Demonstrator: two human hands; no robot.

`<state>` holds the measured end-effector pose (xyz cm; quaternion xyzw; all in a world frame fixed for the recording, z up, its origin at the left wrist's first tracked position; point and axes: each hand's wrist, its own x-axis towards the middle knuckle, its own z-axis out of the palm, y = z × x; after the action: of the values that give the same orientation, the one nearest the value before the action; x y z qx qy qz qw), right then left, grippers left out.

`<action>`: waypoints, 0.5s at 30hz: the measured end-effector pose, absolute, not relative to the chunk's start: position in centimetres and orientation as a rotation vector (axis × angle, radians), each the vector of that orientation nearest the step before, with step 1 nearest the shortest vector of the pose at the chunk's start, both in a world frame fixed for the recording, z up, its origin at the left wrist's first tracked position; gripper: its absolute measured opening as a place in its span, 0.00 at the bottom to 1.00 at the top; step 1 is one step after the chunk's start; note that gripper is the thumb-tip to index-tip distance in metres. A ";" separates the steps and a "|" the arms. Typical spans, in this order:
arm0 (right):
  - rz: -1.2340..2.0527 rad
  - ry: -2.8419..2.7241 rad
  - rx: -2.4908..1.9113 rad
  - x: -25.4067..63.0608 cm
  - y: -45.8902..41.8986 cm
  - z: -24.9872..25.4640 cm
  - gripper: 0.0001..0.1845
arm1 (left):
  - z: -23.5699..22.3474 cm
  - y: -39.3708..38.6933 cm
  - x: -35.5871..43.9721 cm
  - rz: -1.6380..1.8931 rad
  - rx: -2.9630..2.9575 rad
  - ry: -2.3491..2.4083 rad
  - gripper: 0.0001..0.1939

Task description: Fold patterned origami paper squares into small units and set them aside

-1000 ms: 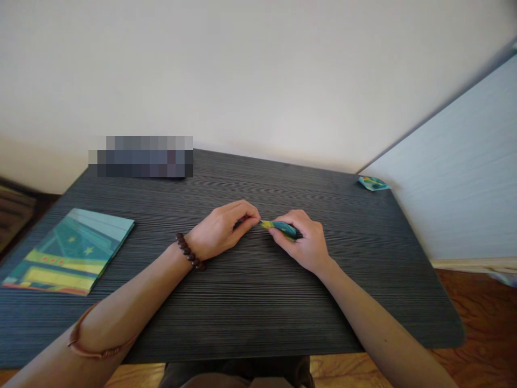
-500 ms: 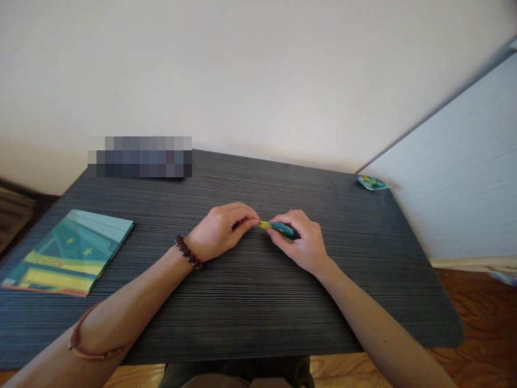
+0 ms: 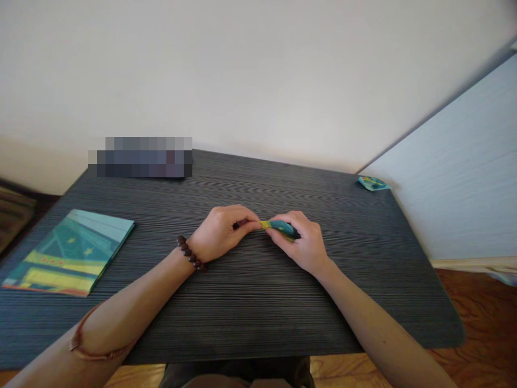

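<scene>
Teal and yellow, pinched from both ends

Narrow and patterned, the folded piece [image 3: 284, 227] was over the middle of the dark table [image 3: 242, 307]; whether it touched the tabletop could not be told. It looked like printed paper, though its material was hard to judge. The left hand [image 3: 222, 230] had thumb and forefinger closed on the tip of its yellow end. The right hand [image 3: 306, 241] was closed around the teal part, thumb on the near side and fingers on the far side, parted only by the piece's thickness.

Good handling here seemed to call for a steady right hand, holding the wider part without crushing it, while the left fingertips did the fine pressing on the tip. Short, even pressure would probably have served better than a hard pull, since so slim an end could crease or tear. With the wrists low, small movements looked easier to control.

Well apart, a larger folded sheet [image 3: 67, 258] lay toward the table's left edge, and a small folded packet [image 3: 374, 183] sat at the far right corner. A dark bead bracelet [image 3: 190, 254] circled the left wrist.
</scene>
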<state>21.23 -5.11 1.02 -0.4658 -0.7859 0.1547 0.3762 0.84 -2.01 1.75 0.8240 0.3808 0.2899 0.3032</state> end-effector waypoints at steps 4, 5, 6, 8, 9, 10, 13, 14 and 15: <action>0.574 -1.856 -1.286 21.4 -5.0 1.0 0.16 | 2.0 -1.8 0.4 0.739 2.016 1.264 0.13; 0.634 -1.824 -1.290 21.4 -4.9 0.9 0.19 | 2.1 -1.6 0.3 0.734 1.984 1.300 0.14; 0.686 -1.798 -1.291 21.5 -4.8 0.9 0.20 | 2.0 -1.5 0.1 0.733 1.954 1.321 0.15; 0.764 -1.762 -1.302 21.7 -4.6 0.8 0.20 | 2.0 -1.2 -0.1 0.739 1.899 1.329 0.16; 0.802 -1.749 -1.310 21.8 -4.5 0.8 0.20 | 1.9 -1.1 -0.2 0.743 1.872 1.326 0.16; 0.845 -1.730 -1.315 21.8 -4.4 0.7 0.19 | 1.9 -1.0 -0.2 0.745 1.846 1.323 0.16; 0.955 -1.649 -1.314 22.0 -4.2 0.5 0.16 | 1.7 -0.8 -0.3 0.750 1.783 1.327 0.17; 0.968 -1.631 -1.314 22.1 -4.2 0.4 0.15 | 1.7 -0.8 -0.3 0.750 1.769 1.328 0.17; 0.966 -1.626 -1.318 22.1 -4.2 0.4 0.15 | 1.7 -0.8 -0.3 0.751 1.759 1.328 0.17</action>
<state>22.12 -4.18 0.40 -0.5223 -0.6447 0.3828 0.4062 -0.30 -0.81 1.68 0.6939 0.5238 0.2962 0.3955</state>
